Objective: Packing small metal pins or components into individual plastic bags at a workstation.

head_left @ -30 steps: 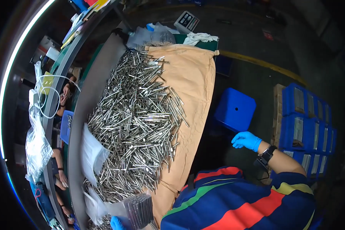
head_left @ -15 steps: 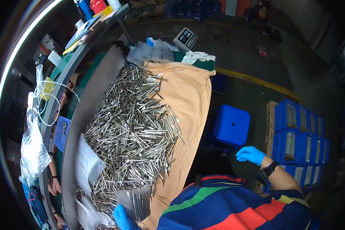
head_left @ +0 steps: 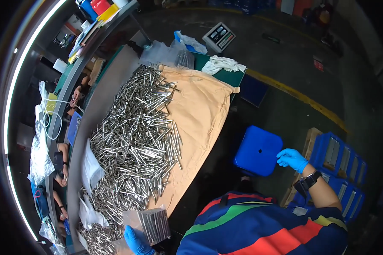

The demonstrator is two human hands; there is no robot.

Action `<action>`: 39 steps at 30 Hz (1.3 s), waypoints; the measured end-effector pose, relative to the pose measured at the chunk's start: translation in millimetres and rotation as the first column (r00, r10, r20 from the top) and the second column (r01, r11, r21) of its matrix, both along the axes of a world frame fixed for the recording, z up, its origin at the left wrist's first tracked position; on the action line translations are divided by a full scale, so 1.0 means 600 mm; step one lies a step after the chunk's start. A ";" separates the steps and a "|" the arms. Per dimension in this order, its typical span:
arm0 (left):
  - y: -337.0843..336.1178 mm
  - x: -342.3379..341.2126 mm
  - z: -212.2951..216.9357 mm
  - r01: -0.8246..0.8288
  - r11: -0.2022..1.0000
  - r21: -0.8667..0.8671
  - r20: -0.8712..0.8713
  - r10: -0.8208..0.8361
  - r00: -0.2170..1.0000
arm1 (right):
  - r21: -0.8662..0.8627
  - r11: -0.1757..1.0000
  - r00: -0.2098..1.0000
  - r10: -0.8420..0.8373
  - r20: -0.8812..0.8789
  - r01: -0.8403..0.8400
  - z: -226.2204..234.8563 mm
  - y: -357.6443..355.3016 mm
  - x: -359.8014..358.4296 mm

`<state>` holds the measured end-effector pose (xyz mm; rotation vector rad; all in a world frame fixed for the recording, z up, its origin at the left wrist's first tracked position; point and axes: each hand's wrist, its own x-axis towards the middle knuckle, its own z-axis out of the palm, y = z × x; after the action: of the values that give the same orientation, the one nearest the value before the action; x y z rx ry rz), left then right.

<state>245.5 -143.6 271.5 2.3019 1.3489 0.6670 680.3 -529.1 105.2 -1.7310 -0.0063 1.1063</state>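
Plastic pouch (head_left: 146, 225) of metal rods (head_left: 157, 225), probably heavy and slick, is held by the left hand (head_left: 136, 242), best supported beyond its thumb; nothing is held by the loosely curled right hand (head_left: 292, 160).

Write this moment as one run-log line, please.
left hand: holding clear pack of metal rods; right hand: empty, near blue stool; loose rods: heaped, some on brown paper

The gloves (head_left: 293, 160) are blue, the shirt (head_left: 259, 225) navy striped with red, green and yellow, the rods (head_left: 132, 131) silver, the paper (head_left: 195, 102) tan.
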 end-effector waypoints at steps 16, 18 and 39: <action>0.073 -0.029 -0.080 -0.007 1.000 0.021 -0.206 0.011 0.979 | 0.064 0.993 0.984 0.087 0.152 -0.098 0.075 0.228 0.039; 0.090 -0.048 -0.095 -0.092 0.973 -0.212 0.106 0.117 0.987 | 0.033 0.991 0.976 0.124 0.179 -0.132 0.095 0.238 0.041; 0.067 0.091 -0.059 -0.261 0.829 -0.494 0.185 0.394 0.900 | -0.220 0.888 0.533 0.423 0.733 -0.403 0.101 0.471 0.342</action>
<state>299.8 -103.5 236.3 1.5502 1.5804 0.6593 885.4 -246.5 165.8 -2.1696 -1.0053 0.5778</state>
